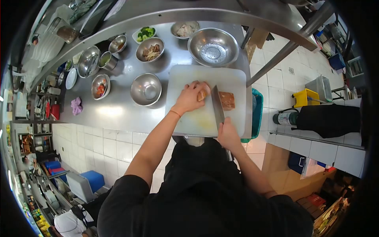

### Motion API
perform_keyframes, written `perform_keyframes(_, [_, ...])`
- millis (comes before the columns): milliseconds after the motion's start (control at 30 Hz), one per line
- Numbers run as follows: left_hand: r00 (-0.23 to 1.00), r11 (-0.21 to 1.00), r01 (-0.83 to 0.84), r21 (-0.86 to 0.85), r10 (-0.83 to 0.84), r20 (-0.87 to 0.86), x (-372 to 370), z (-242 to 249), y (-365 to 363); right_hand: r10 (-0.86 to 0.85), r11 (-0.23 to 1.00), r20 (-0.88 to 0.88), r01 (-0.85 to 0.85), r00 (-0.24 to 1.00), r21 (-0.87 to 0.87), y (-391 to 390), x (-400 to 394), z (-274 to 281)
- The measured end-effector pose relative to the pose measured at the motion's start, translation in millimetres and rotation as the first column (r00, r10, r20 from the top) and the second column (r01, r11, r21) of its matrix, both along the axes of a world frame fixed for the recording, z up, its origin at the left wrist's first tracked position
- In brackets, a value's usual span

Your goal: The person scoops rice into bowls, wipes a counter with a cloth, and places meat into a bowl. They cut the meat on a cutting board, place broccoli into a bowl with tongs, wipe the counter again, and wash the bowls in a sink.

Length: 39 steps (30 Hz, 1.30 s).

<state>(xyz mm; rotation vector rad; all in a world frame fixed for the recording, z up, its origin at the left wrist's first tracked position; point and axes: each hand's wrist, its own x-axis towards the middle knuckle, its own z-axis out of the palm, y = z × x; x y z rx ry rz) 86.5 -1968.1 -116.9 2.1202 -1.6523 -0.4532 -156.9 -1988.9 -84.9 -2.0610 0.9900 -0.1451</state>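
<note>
My left hand [189, 97] is closed over a pinkish-brown piece of meat [203, 94] on the white cutting board [187, 122], its fingers partly covering the piece. In my right hand [229, 134] is the handle of a cleaver [218, 106]. The broad blade points away from me, between the held piece and a rectangular block of brownish-pink meat [227, 101]. That block lies on the board, right beside the blade. Yellowish stains mark the board near its front.
Behind the board stands a large metal bowl [213, 47]. A small metal bowl [146, 90] sits to the left, with several food bowls farther back. A steel shelf edge [173, 15] crosses above. A teal bin [257, 112] stands at right; another person [71, 221] is at lower left.
</note>
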Motion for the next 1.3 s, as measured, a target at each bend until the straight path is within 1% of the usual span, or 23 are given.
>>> perform_keyframes(67, [0.998,0.997,0.059,0.056,-0.060,0.015,11,4,-14,-0.111,0.991,-0.072,0.115,0.991,0.063,13,8,-6])
perform_keyframes(100, [0.973,0.972,0.223,0.080,-0.227,0.048,15,1,-22,-0.118,0.991,-0.069,0.122,0.991,0.060,17,13,-1])
perform_keyframes(133, [0.919,0.920,0.376,0.110,-0.386,0.080,20,-1,-29,-0.209,0.958,-0.073,0.219,0.975,0.183,19,20,6])
perform_keyframes(167, [0.917,0.919,0.379,0.108,-0.388,0.086,22,3,-33,-0.295,0.902,-0.088,0.308,0.951,0.304,22,27,9])
perform_keyframes(233, [0.960,0.946,0.267,0.182,-0.245,-0.135,21,11,-32,-0.326,0.870,-0.016,0.307,0.945,0.386,27,33,-1])
perform_keyframes(267, [0.960,0.945,0.269,0.183,-0.249,-0.127,23,6,-28,-0.364,0.833,0.055,0.298,0.930,0.467,29,36,-7])
perform_keyframes(367, [0.958,0.966,0.250,-0.058,-0.256,-0.127,23,-13,-12,-0.365,0.794,0.142,0.229,0.920,0.563,40,44,-16])
perform_keyframes(433, [0.974,0.965,0.103,-0.242,-0.147,-0.170,21,-16,0,-0.362,0.785,0.133,0.225,0.923,0.578,45,55,-3])
perform_keyframes(533, [0.993,0.944,0.006,-0.330,-0.045,-0.110,37,25,26,-0.283,0.763,0.110,0.155,0.953,0.627,67,77,14])
perform_keyframes(600, [0.998,0.957,-0.046,-0.285,0.033,-0.050,73,52,51,-0.182,0.806,0.144,0.064,0.973,0.588,81,107,35])
perform_keyframes(667, [0.995,0.919,-0.098,-0.382,0.097,-0.022,113,78,80,-0.109,0.791,0.206,-0.040,0.972,0.610,89,139,47])
perform_keyframes(733, [0.961,0.878,-0.272,-0.395,0.228,-0.156,144,63,95,-0.090,0.825,0.184,-0.030,0.979,0.565,83,151,53])
perform_keyframes(800, [0.941,0.894,-0.336,-0.298,0.306,-0.143,167,19,99,-0.092,0.856,0.146,0.003,0.985,0.517,84,134,50])
perform_keyframes(833, [0.954,0.929,-0.300,-0.215,0.293,-0.063,173,-6,100,-0.100,0.976,0.237,0.049,0.966,0.212,81,117,40])
perform_keyframes(867, [0.951,0.937,-0.300,-0.182,0.309,0.025,167,-10,101,-0.066,0.988,0.314,0.107,0.947,-0.113,77,101,34])
perform_keyframes(900, [0.938,0.940,-0.310,-0.143,0.327,0.117,156,-7,100,-0.081,0.986,0.304,0.121,0.949,-0.116,72,83,46])
perform_keyframes(933, [0.942,0.942,-0.303,-0.143,0.319,0.106,145,-5,94,-0.233,0.967,0.122,0.243,0.965,-0.073,64,64,62])
perform_keyframes(967, [0.874,0.911,-0.352,-0.216,0.403,0.273,125,15,88,-0.366,0.930,-0.068,0.363,0.928,-0.051,55,46,72])
perform_keyframes(1000, [0.766,0.873,-0.388,-0.295,0.483,0.425,105,26,83,-0.365,0.931,-0.075,0.362,0.928,-0.053,44,28,68])
perform_keyframes(1067, [0.969,0.912,-0.185,-0.366,0.232,0.087,70,27,61,-0.515,0.828,-0.147,0.447,0.844,-0.338,20,-4,49])
perform_keyframes(1133, [0.952,0.905,0.057,-0.422,-0.177,-0.251,26,9,21,-0.447,0.868,-0.227,0.359,0.865,-0.342,-4,-25,9])
perform_keyframes(1233, [0.942,0.881,0.144,-0.451,-0.262,-0.211,-16,6,-11,-0.338,0.918,-0.354,0.222,0.872,-0.330,-9,-15,-9])
perform_keyframes(1300, [0.830,0.967,0.135,-0.216,-0.230,-0.508,-19,1,-1,-0.147,0.969,-0.319,0.071,0.936,-0.236,-1,-7,9])
